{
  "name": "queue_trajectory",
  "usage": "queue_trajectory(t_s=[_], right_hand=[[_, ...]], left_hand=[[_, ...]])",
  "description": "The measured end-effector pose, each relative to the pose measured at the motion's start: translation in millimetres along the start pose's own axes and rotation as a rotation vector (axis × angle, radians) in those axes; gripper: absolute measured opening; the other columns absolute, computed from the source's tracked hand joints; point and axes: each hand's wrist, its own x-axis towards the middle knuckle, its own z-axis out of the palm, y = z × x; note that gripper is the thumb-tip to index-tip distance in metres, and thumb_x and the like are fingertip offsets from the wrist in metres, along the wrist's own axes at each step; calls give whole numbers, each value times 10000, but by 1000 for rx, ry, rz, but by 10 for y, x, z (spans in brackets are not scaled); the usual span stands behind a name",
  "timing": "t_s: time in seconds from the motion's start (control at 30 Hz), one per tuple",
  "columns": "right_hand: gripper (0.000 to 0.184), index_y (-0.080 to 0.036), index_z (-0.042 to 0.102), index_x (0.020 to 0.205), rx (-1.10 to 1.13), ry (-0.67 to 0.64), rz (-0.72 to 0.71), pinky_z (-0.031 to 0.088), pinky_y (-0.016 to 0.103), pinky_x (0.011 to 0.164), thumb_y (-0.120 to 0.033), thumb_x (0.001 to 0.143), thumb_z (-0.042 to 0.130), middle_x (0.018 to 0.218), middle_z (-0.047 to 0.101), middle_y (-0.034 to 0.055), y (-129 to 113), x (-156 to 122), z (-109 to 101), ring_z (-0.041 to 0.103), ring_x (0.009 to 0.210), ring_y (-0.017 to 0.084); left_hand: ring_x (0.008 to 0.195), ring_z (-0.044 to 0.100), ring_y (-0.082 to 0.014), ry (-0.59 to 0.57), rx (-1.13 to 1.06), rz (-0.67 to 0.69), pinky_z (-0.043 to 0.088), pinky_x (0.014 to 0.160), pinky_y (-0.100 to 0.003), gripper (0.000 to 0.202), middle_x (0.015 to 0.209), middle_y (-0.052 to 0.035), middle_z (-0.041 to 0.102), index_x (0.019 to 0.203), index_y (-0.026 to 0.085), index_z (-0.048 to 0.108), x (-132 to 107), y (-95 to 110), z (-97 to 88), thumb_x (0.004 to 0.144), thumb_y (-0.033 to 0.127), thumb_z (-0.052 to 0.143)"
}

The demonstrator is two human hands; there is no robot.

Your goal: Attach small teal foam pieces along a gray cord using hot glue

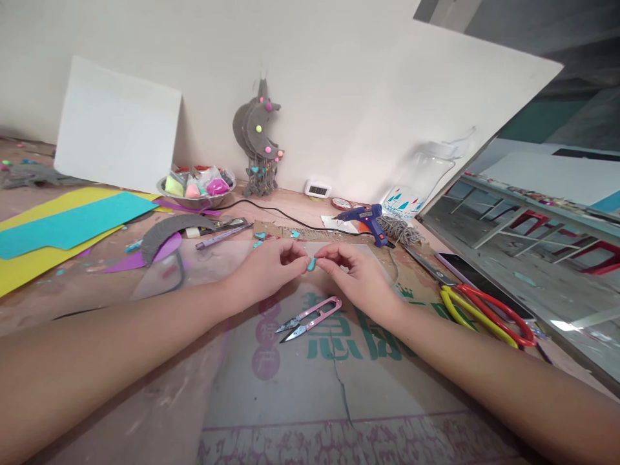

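Between both hands is a small turquoise piece [311, 263], perhaps foam or felt; its exact shape is partly covered by fingertips. My left hand [277, 266] pinches its left side with thumb and forefinger. From the right, my right hand [352, 271] pinches the same piece. Just below the hands, pink thread snips [317, 314] lie on the printed mat, blades pointing left. Several small turquoise cutouts [295, 234] rest on cardboard behind my left hand. A blue glue gun [367, 221] lies beyond my right hand, its nozzle toward the left.
Red-and-yellow-handled scissors [484, 310] and a phone [479, 281] lie at right. Turquoise sheet [77, 223], grey crescent [167, 236] and a metal bowl [196, 199] of bagged clay are at left. A grey moon hanging [259, 132] is on the wall; a black cord [285, 216] crosses behind.
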Motion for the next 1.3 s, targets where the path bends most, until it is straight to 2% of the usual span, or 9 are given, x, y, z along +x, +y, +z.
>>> queue_trajectory(t_s=[0.1,0.17,0.27,0.33,0.47,0.7,0.9,1.3], right_hand=[[139,-188,647,817,5,-38,26,429,268,662,-292,830,555,748,647,11,5,1,3,567,700,142],[185,-185,627,753,40,-46,51,411,255,598,-331,834,547,645,586,-8,16,4,1,530,626,130],[251,-186,558,702,151,-38,119,368,235,500,-399,832,541,536,463,-44,36,9,-1,453,510,104],[274,-187,523,695,214,-33,161,346,226,465,-428,820,554,526,424,-56,42,10,0,420,474,90],[285,-185,523,711,257,-42,199,324,217,433,-448,814,558,531,425,-56,21,1,14,396,454,82],[270,-186,564,731,172,-32,110,336,231,465,-435,833,531,502,431,-50,-7,-16,35,401,467,94],[242,-191,563,721,147,-5,65,339,231,485,-400,838,529,513,428,-48,-15,-22,35,406,493,98],[244,-193,567,747,184,-49,94,323,232,471,-414,842,528,537,439,-48,6,-16,43,382,469,91]], left_hand=[[339,386,-80,7,9,21,278,325,-213,234,535,41,524,779,202,577,13,-25,-14,793,427,515],[453,470,-95,39,-2,86,349,412,-214,243,617,22,576,790,193,598,28,-38,-25,807,418,510],[725,588,-143,42,-55,171,444,620,-239,263,819,-20,649,951,183,612,52,-51,-26,825,390,509],[815,601,-159,16,-86,200,461,703,-263,316,880,-32,650,1068,181,568,63,-57,-10,804,353,550],[786,586,-148,1,-42,251,473,703,-271,327,854,-23,614,1068,177,532,60,-53,35,766,286,593],[788,553,-146,56,17,283,462,712,-276,244,857,-24,584,1004,177,555,44,-43,58,767,239,560],[779,567,-147,56,18,252,455,698,-274,250,838,-20,596,1016,182,545,48,-60,51,776,248,555],[755,552,-140,42,46,267,446,677,-268,219,823,-15,578,990,181,534,38,-55,60,809,304,541]])
